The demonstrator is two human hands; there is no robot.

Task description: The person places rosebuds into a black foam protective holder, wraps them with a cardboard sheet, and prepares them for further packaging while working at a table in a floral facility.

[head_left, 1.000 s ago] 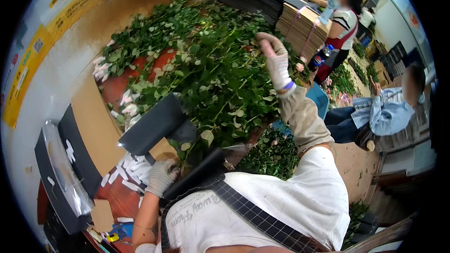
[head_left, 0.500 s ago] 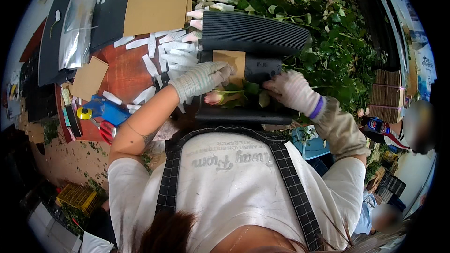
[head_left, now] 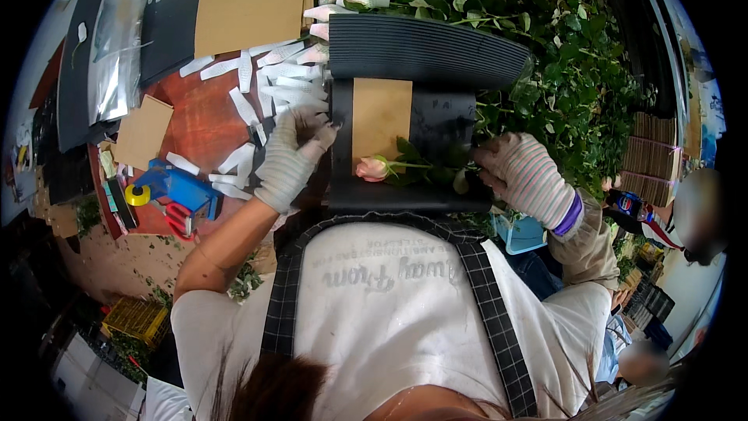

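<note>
A pink rose [head_left: 372, 168] lies with its bloom over the near part of a tan cardboard piece [head_left: 382, 113]. That cardboard rests on a black sheet [head_left: 444, 121] in front of me. The rose's stem and leaves run right to my right hand [head_left: 530, 175], gloved, its fingers closed around the lower stem; the stem end is hidden. My left hand [head_left: 294, 157], also gloved, is left of the black sheet beside a pile of white net bud sleeves [head_left: 292, 93]. Its fingers are bent, with thumb and fingers apart, and I see nothing between them.
A black ribbed sheet [head_left: 425, 51] curves up behind the cardboard. Roses in white sleeves [head_left: 366, 0] lie beyond it, with leafy stems [head_left: 561, 70] heaped right. At left are a blue tape dispenser [head_left: 183, 187], red-handled scissors [head_left: 179, 221] and large cardboard sheets [head_left: 249, 0].
My left hand has left the cardboard and moved left toward the white sleeves. My right hand has shifted slightly right and nearer. The rose bloom now shows uncovered, a little further right.
</note>
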